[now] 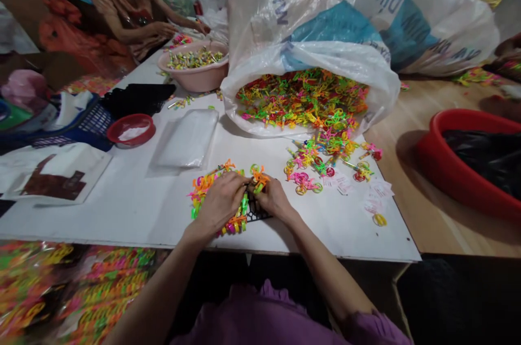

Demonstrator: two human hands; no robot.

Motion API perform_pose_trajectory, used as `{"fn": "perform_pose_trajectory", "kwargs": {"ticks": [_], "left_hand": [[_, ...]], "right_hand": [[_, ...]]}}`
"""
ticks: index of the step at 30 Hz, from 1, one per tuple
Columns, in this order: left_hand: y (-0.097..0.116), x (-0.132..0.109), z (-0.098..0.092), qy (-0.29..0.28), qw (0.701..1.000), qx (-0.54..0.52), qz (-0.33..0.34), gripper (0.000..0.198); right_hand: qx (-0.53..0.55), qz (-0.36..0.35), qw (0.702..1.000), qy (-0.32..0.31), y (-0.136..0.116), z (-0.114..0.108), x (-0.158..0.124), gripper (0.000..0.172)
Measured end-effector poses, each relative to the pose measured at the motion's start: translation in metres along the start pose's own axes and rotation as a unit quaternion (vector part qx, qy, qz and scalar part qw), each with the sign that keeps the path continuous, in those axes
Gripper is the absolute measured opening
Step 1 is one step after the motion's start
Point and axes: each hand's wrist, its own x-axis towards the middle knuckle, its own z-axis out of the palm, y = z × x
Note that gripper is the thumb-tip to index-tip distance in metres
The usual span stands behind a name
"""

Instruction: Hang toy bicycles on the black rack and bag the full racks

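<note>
Setting is reading as a crowded piecework packing room, possibly in a home: a white table (101, 220) is standing beside a wooden floor (451, 95), and large plastic sacks (427, 25) are lying open, one spilling small bright plastic trinkets (301, 98). A pink basin (191, 76) is holding more, a red basin (443, 139) is sitting on the floor, clear-bagged bundles (81, 291) are lying nearby, and a seated co-worker (134, 19) is working at the table's far end.

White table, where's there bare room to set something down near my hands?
Bare tabletop lies left of your left hand, below the flat clear plastic bag and red bowl. Right of your right hand it's crowded: loose colourful plastic pieces and paper slips, below the white sack.
</note>
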Motion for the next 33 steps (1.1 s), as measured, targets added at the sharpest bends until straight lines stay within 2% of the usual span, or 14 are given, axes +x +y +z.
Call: {"fn": "perform_pose_trajectory", "kwargs": {"ticks": [3, 7, 10, 13, 18, 21, 24, 27, 29, 31, 33], "left_hand": [[-0.001, 0.001, 0.002, 0.012, 1.0, -0.016, -0.022, 0.02], [0.004, 0.005, 0.002, -0.017, 1.0, -0.011, -0.013, 0.034], [0.009, 0.009, 0.004, -0.01, 1.0, 0.02, -0.011, 0.027], [0.01, 0.009, 0.008, -0.008, 0.999, 0.05, -0.003, 0.021], [0.005, 0.0, 0.018, 0.022, 0.998, 0.044, 0.043, 0.025], [0.005, -0.002, 0.023, 0.041, 0.996, 0.055, 0.057, 0.028], [0.006, 0.0, 0.024, 0.032, 0.996, 0.064, 0.053, 0.03], [0.006, 0.003, 0.019, 0.014, 0.998, 0.041, 0.044, 0.029], [0.003, 0.004, 0.013, 0.002, 1.0, 0.006, 0.029, 0.027], [0.0, 0.004, 0.006, -0.008, 0.999, -0.031, 0.015, 0.028], [-0.004, 0.003, 0.001, -0.018, 0.998, -0.054, 0.014, 0.031]], "right_hand": [[-0.034, -0.037, 0.999, -0.019, 0.0, 0.004, 0.005, 0.019], [-0.121, -0.041, 0.991, -0.041, -0.003, 0.007, 0.003, 0.026], [-0.163, -0.034, 0.985, -0.05, -0.005, 0.01, 0.002, 0.029], [-0.172, -0.049, 0.983, -0.053, -0.003, 0.01, 0.003, 0.025], [-0.142, -0.079, 0.984, -0.073, 0.01, -0.003, 0.002, 0.008], [-0.145, -0.066, 0.985, -0.067, 0.01, -0.004, -0.001, 0.005], [-0.144, -0.063, 0.984, -0.08, 0.006, -0.009, 0.0, 0.006], [-0.124, -0.043, 0.987, -0.089, 0.008, -0.041, 0.002, 0.01], [-0.165, 0.016, 0.985, -0.04, 0.013, -0.077, 0.001, 0.014], [-0.279, 0.112, 0.953, 0.025, 0.02, -0.113, 0.002, 0.015], [-0.393, 0.161, 0.904, 0.047, 0.029, -0.138, 0.005, 0.019]]}}
